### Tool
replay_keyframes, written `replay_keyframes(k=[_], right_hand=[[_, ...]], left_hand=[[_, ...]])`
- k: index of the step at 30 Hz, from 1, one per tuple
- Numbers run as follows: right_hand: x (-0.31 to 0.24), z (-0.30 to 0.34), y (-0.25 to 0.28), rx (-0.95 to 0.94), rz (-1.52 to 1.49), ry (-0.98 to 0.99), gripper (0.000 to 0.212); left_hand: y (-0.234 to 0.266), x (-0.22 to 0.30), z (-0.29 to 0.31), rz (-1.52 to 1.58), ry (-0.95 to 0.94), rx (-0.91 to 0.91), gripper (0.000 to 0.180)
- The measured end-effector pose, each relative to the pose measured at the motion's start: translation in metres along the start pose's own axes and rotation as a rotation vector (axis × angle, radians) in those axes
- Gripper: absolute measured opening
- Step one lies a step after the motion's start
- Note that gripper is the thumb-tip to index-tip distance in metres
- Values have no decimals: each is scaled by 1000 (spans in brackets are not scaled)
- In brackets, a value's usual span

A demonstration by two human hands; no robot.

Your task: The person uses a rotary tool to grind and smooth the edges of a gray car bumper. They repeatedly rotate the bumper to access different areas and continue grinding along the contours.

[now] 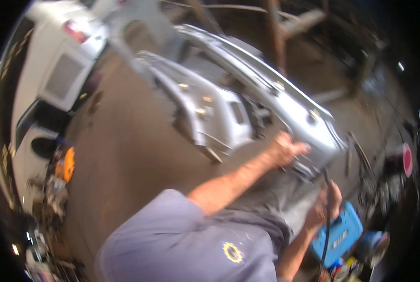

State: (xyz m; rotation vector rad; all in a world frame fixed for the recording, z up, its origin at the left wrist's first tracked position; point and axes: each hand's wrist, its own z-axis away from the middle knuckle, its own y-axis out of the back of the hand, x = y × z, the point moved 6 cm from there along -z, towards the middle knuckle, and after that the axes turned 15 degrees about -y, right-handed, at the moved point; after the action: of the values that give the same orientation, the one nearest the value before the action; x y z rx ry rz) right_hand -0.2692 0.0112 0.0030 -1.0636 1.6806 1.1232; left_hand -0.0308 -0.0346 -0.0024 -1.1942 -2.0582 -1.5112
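Note:
A long silver car body panel (290, 105) with a ridged edge slants from the upper middle down toward me. My left hand (287, 149) lies at its near end with the fingers stretched out over the surface. It seems to touch the panel, though motion smears the contact. Lower right of the panel's tip, my right hand (329, 202) is closed around a thin black cord (328, 225), which runs down past my wrist. Blur hides whether anything else is in that hand. A second silver panel (219, 117), with an oblong opening, stands to the left of the first.
A blue tool case (340, 235) stands beside my right forearm, with cans (374, 246) close by. A pink-ended container (404, 160) is at the far right. On the left are a white vehicle (54, 70) and an orange object (69, 164). A rusty post (276, 37) rises behind the panels.

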Motion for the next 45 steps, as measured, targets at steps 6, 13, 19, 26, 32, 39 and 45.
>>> replay_keyframes(k=[6, 13, 19, 26, 32, 39, 45], right_hand=[[-8, -8, -12, 36, -112, -52, 19], [-13, -10, -28, 0, -58, -40, 21], [-13, -10, -33, -10, -45, -15, 20], [-12, -8, -37, 42, -46, 76, 21], [-15, -5, -39, 73, -50, 135, 22], [-18, -12, -44, 36, -23, 35, 20], [-14, -32, -47, -36, -26, -3, 15]], left_hand=[[-5, -16, 4, 287, 143, 196, 20], [-1, -19, 5, 622, 355, 364, 40], [0, -21, 6, 645, 347, 389, 35], [2, -19, 4, 635, 340, 374, 32], [-1, -25, 8, 657, 351, 343, 14], [-5, -45, 15, 585, 322, 330, 54], [-2, -34, 8, 626, 284, 323, 46]])
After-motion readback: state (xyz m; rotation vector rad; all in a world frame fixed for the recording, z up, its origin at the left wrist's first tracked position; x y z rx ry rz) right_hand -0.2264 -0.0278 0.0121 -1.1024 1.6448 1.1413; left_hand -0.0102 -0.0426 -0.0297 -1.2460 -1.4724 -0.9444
